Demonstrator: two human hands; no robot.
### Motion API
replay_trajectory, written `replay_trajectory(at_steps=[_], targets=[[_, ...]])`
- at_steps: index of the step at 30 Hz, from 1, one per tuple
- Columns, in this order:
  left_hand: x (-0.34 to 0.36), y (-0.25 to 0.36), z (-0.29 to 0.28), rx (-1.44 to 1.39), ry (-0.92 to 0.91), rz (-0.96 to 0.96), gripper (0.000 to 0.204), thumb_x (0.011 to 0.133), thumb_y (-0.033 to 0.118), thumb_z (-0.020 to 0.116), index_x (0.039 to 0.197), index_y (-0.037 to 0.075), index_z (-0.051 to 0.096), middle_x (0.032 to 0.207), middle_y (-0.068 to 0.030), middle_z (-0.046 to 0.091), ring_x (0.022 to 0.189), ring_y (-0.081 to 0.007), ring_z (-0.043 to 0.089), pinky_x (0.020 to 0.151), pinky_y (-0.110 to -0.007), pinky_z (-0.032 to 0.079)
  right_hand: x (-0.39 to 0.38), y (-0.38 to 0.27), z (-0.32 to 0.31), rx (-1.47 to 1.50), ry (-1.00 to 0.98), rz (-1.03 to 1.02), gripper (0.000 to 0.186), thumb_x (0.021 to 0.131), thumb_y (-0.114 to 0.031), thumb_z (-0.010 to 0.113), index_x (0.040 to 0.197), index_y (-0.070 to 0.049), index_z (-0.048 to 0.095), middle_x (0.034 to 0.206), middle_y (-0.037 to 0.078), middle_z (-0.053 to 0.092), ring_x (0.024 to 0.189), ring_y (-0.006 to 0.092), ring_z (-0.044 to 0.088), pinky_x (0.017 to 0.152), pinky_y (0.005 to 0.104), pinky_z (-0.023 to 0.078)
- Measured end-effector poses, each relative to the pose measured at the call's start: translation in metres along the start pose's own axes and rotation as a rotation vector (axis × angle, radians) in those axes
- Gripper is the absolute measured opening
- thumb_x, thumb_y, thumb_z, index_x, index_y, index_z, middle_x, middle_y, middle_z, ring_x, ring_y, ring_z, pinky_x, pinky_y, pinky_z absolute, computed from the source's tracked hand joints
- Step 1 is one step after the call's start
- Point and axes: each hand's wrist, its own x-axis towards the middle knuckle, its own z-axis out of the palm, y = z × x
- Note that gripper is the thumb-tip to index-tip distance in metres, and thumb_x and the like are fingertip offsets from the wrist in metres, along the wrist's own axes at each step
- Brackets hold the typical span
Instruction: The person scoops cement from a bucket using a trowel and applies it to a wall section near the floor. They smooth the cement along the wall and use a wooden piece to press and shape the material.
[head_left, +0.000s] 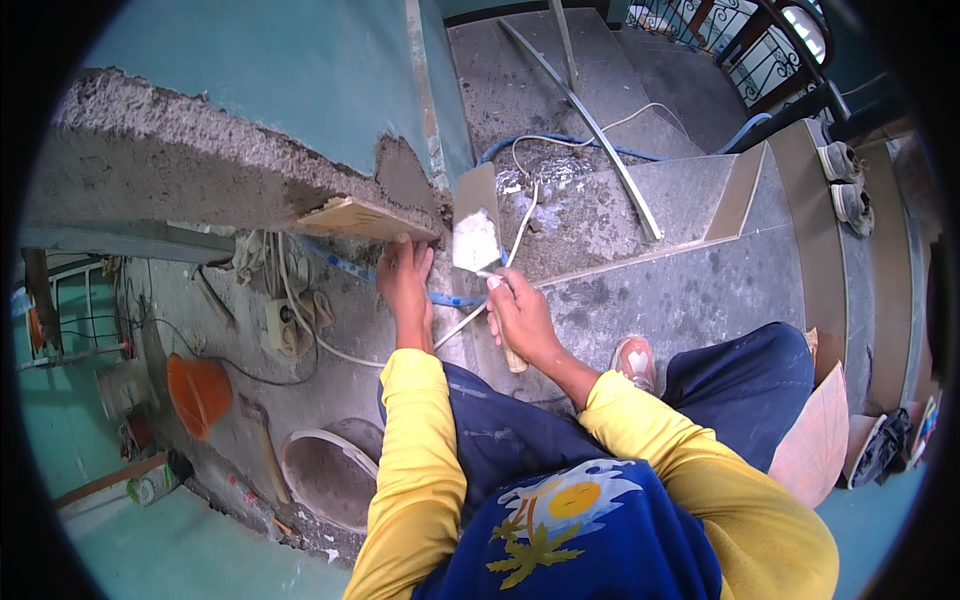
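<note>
My right hand [522,318] is closed round a trowel, its wooden handle [514,359] showing below the fist. Pale, whitish light or material covers the trowel's blade [477,243], which points away from me beside the wall corner. Just past it is a flat brown-grey piece [475,190]; whether it belongs to the blade I cannot tell. With fingers raised against a thin wooden board [365,219], my left hand [405,285] holds it along the underside of the rough mortar edge [230,170]. Fresh-looking grey mortar [403,172] lies on the wall above the board.
A round bucket [330,478], a hammer-like tool [265,448] and an orange container [198,395] stand at lower left. White cable [527,215] and blue hose [620,152] cross the floor. A metal bar [600,135] lies ahead. Steps with shoes [848,190] are at right.
</note>
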Motion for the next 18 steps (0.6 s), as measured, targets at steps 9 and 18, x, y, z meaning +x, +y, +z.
replay_trajectory(at_steps=[9,18], targets=[[-0.001,0.003,-0.002,0.017,0.024,-0.013,0.053,0.106,0.033,0.072,0.134,-0.008,0.055,0.132,-0.0237,0.066,0.123,-0.0345,0.068,0.108,-0.046,0.057,0.003,-0.014,0.000,-0.022,-0.143,0.186,0.025,0.114,-0.027,0.053,0.119,-0.003,0.060,0.083,0.003,0.059,0.056,0.0118,0.059,0.045,0.0303,0.049],[-0.001,0.004,-0.003,0.009,0.015,-0.008,0.051,0.106,0.033,0.072,0.132,-0.008,0.055,0.132,-0.0240,0.066,0.124,-0.0349,0.068,0.107,-0.046,0.057,-0.004,-0.012,0.004,-0.010,-0.091,0.162,0.026,0.113,-0.029,0.054,0.117,-0.003,0.060,0.080,0.003,0.058,0.055,0.0120,0.058,0.045,0.0302,0.049]])
